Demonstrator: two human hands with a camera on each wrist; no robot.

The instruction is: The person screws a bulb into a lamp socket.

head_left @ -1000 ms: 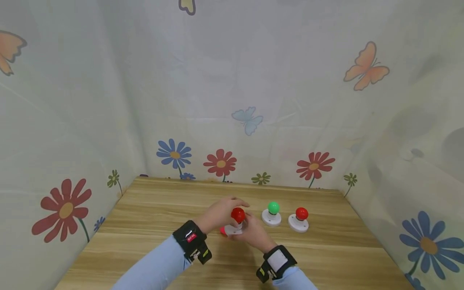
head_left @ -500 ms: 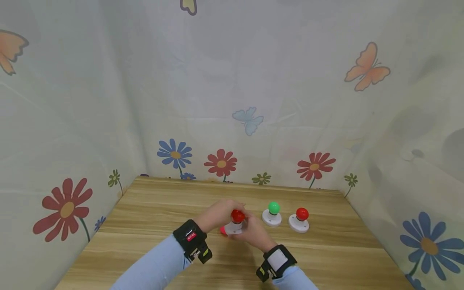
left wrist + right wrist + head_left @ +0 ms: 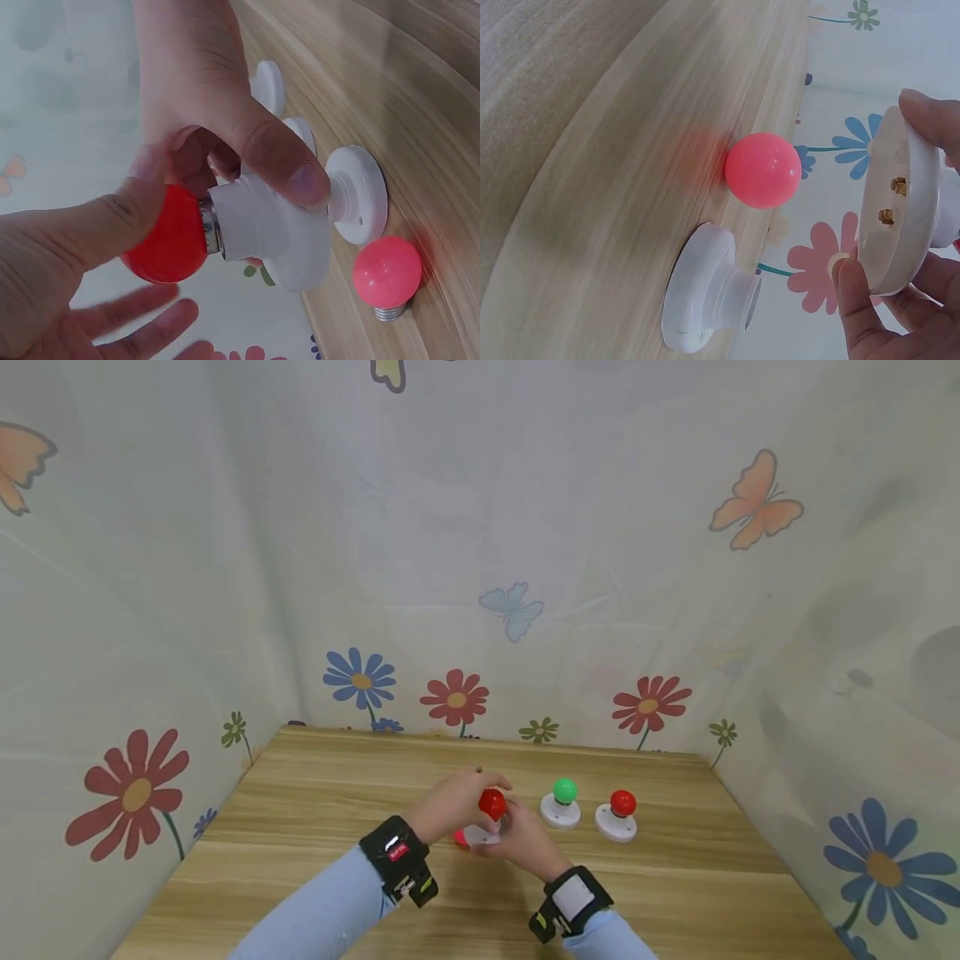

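1. The right hand grips the edge of a white lamp socket, holding it up above the counter.
2. A red bulb sits in that socket's mouth, part of its metal base showing.
3. The left hand is spread wide about the red bulb; its thumb overlaps the glass in the left wrist view, its other fingers extended.
4. Two brass screws show on the held socket's underside.
5. Below, a pinkish-red bulb lies on the counter near a bulbless socket.
6. To the person's right stand two more sockets side by side: one with a green bulb, the farther-right one with another red bulb.
7. A pale backdrop printed with flowers and butterflies surrounds the counter.
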